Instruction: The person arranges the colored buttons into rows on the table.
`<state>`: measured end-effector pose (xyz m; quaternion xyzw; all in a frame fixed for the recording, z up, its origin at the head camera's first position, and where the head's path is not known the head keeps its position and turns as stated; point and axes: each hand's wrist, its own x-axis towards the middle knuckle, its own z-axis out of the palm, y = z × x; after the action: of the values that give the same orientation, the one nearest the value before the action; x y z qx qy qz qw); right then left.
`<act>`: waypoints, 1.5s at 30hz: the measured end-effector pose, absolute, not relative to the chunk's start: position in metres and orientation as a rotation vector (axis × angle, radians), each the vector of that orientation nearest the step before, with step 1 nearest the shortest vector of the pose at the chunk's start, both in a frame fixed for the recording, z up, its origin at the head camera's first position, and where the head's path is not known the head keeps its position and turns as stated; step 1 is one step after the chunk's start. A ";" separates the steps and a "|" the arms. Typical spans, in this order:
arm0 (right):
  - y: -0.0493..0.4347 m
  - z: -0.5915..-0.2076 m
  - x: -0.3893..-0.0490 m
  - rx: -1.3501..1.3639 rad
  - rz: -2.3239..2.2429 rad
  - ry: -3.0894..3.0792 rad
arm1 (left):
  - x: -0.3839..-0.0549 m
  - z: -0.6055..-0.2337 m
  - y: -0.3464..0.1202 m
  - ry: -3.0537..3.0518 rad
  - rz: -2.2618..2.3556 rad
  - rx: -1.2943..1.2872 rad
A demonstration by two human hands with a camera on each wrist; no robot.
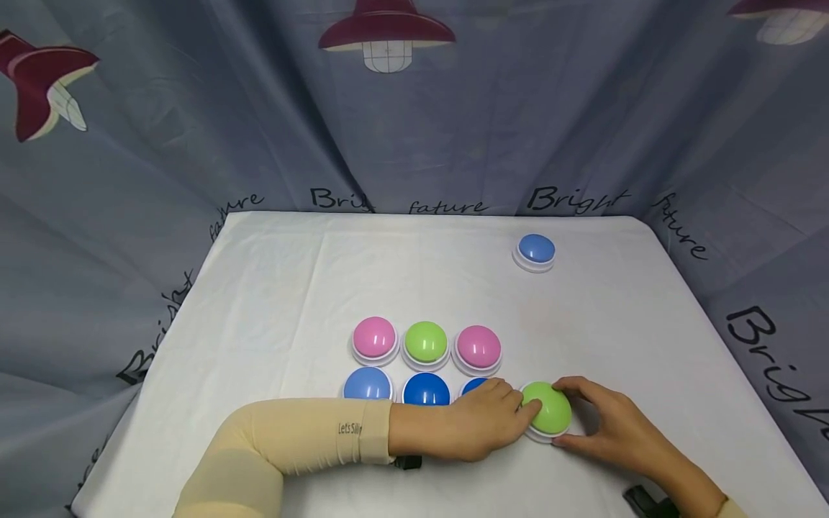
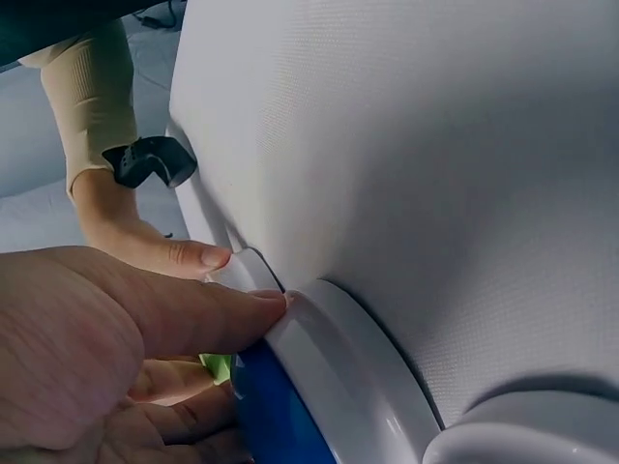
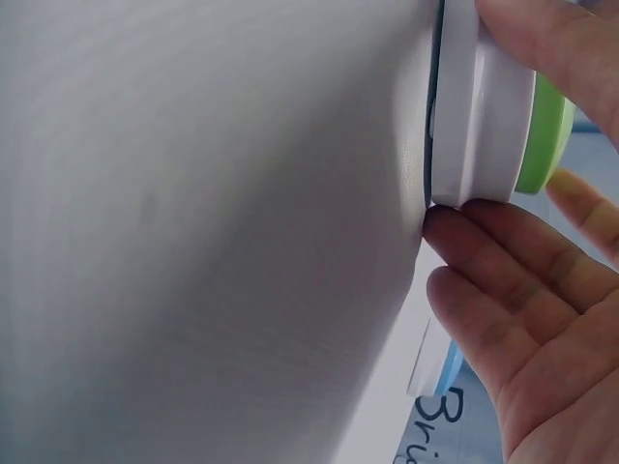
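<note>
At the right end of the front row, my right hand (image 1: 615,432) holds a green dome button (image 1: 549,409) by its white base, thumb on the near side and fingers on the far side. The right wrist view shows the same white base (image 3: 481,116) standing on the cloth. My left hand (image 1: 482,423) lies over a blue dome button (image 1: 474,385), mostly hidden in the head view. In the left wrist view its thumb (image 2: 218,311) presses the white rim of that blue button, its other fingers curled on the dome's far side. Its thumb tip reaches the green button's edge.
Behind stand a pink button (image 1: 373,338), a green button (image 1: 425,342) and another pink button (image 1: 478,347) in a row. A light blue button (image 1: 368,384) and a blue button (image 1: 426,389) sit left in front. One blue button (image 1: 536,250) stands apart near the table's back edge.
</note>
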<state>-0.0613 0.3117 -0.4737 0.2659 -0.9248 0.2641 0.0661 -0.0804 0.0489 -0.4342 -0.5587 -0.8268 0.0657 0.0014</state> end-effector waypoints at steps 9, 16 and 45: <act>0.311 -0.473 -0.060 0.808 0.804 -2.777 | -0.084 -0.437 0.050 -2.636 0.096 -1.786; 0.307 -0.466 -0.060 0.780 0.711 -2.886 | -0.088 -0.435 0.054 -2.742 0.052 -1.759; 0.344 -0.427 -0.223 0.509 0.945 -3.141 | -0.284 -0.426 0.069 -3.131 -0.896 -1.131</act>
<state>-0.2230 0.3435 -0.4271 0.1528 -0.9425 0.2836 -0.0885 -0.2837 0.0694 -0.4263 -0.3242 -0.8976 -0.2568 -0.1523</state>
